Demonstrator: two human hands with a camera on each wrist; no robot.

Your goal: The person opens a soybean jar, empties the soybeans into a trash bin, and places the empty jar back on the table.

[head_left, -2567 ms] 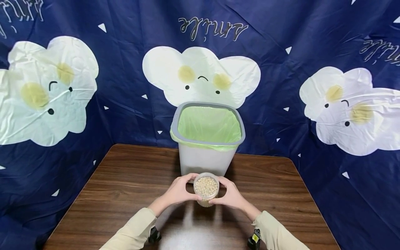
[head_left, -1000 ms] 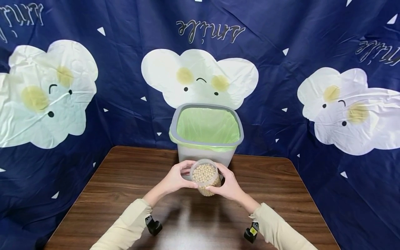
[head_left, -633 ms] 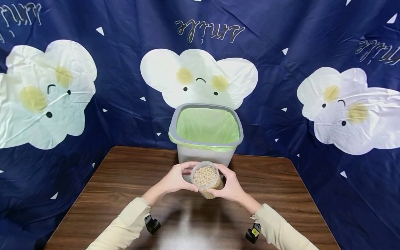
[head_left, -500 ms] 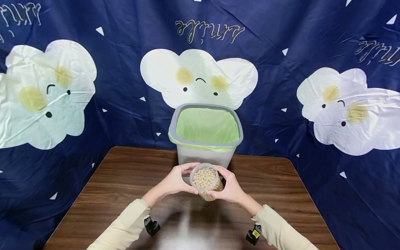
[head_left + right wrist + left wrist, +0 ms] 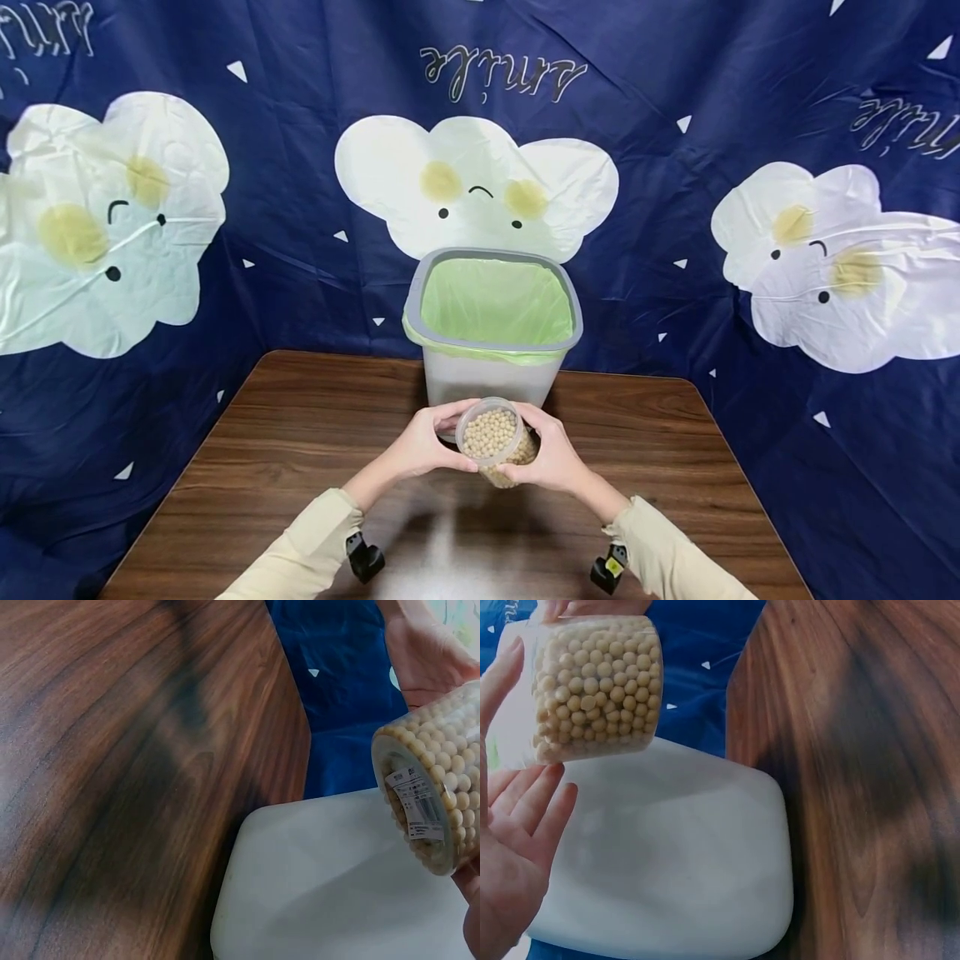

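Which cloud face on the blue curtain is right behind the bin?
The middle cloud, the one with the frowning mouth. It sits straight above the green-lined bin; the other two clouds are far off to the left and right.

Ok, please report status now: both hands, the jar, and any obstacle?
Left hand and right hand both hold the jar. Jar full of beans, off the table, before the bin. No obstacle seen.

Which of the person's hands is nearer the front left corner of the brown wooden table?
The left hand: it grips the clear bean-filled jar on that side; the right hand grips the jar's far side.
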